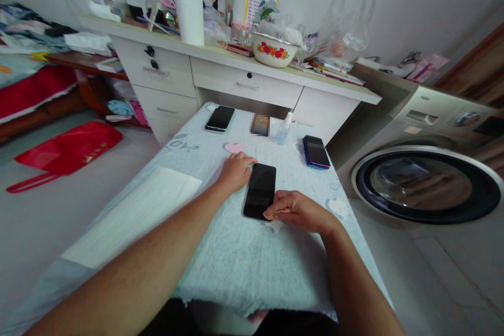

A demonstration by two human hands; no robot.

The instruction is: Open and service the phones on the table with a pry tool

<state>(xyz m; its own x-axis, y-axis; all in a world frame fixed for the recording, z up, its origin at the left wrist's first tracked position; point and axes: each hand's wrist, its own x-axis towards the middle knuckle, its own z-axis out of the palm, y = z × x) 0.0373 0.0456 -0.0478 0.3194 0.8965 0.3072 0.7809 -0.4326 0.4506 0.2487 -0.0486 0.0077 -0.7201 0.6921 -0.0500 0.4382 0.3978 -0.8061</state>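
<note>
A black phone [260,189] lies screen up on the light blue cloth of the table [252,268]. At its upper left edge, my left hand [237,170] rests with bent fingers touching the phone's side. My right hand [293,209] is closed at the lower right corner, with thumb and index finger pinched there; a small orange-brown bit shows at the fingertips, too small to name. Another dark phone [220,118] lies at the far left of the table, and stacked phones [316,151] lie at the right. A clear spray bottle [283,128] stands near the far edge beside a blurred small item [260,124].
A white sheet [136,215] lies on the table's left side. Beyond the table stands a white desk [248,84] bearing a flowered bowl [274,50] and a paper roll [189,18]. A washing machine [425,157] is at the right; a red bag [74,147] lies on the floor.
</note>
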